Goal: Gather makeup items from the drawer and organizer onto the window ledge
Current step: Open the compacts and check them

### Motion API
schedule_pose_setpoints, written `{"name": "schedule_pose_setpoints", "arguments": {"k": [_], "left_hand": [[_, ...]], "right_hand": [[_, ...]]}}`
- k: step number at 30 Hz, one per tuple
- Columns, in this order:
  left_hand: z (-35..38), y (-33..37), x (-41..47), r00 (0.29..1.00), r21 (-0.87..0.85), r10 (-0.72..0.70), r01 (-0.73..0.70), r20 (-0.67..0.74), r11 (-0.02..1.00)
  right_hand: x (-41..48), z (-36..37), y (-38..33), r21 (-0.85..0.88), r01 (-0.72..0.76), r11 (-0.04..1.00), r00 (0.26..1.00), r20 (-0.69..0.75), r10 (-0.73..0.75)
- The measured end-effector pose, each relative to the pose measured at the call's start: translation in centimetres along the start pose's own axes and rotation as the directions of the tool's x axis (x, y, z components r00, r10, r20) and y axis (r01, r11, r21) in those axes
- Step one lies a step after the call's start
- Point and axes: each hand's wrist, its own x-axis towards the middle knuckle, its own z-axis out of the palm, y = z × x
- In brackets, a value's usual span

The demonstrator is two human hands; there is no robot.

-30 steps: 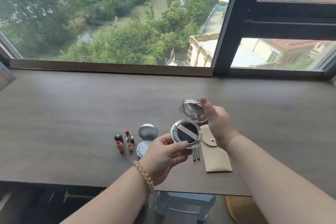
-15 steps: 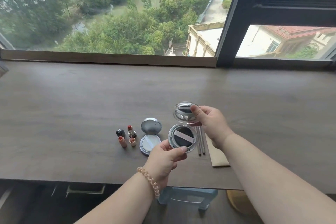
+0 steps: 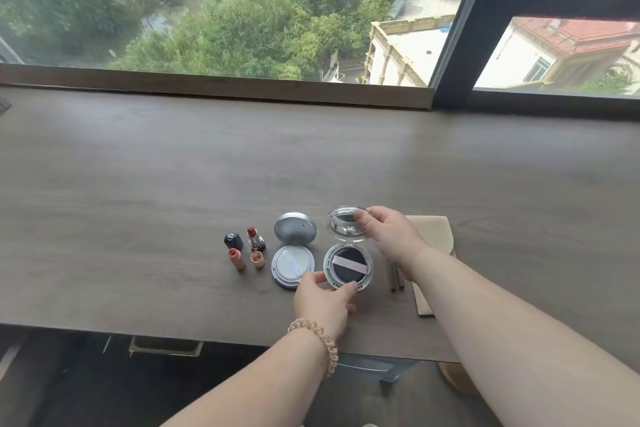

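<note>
Open clear compact (image 3: 347, 267) on ledge (image 3: 138, 184), nxt to silver compact (image 3: 293, 265), lipsticks (image 3: 256, 238).

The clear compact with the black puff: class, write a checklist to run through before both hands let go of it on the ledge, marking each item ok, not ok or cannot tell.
1. Base of the clear compact appears flat on the ledge: ok.
2. Near rim gripped by the left hand: ok.
3. Raised lid pinched by the right hand: ok.
4. Apart from the silver compact beside it: ok.
5. Apart from the pencils: ok.
6. Lid stays up unheld: cannot tell.
</note>
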Motion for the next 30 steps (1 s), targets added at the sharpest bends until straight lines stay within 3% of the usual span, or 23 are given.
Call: {"name": "schedule_pose_setpoints", "arguments": {"k": [3, 10, 23, 25, 27, 30], "left_hand": [[0.2, -0.7, 0.5, 0.999, 0.039, -0.014, 0.015, -0.037, 0.999], [0.2, -0.8, 1.0, 0.982, 0.32, 0.121, -0.069, -0.147, 0.945], [0.7, -1.7, 1.6, 0.973, 0.369, 0.106, -0.024, -0.205, 0.929], [0.6, -1.6, 1.6, 0.974, 0.354, 0.104, -0.027, -0.201, 0.935], [0.6, -1.5, 1.4, 0.975, 0.349, 0.103, -0.029, -0.195, 0.937], [0.6, -1.0, 0.6, 0.972, 0.318, 0.135, -0.067, -0.194, 0.946]], "right_hand": [[0.7, 0.2, 0.4, -0.094, 0.0, 0.996, 1.0, 0.024, 0.002], [1.5, -0.1, 1.5, -0.155, 0.02, 0.988, 0.999, 0.049, -0.013], [1.8, 0.1, 2.0, -0.278, -0.033, 0.96, 0.993, 0.103, 0.064], [1.4, -0.1, 2.0, -0.266, -0.013, 0.964, 1.0, 0.024, 0.02], [0.3, -0.8, 2.3, -0.302, -0.002, 0.953, 0.979, -0.196, -0.06], [-2.3, -2.1, 3.6, -0.479, -0.166, 0.862, 0.88, -0.467, -0.09]]}}
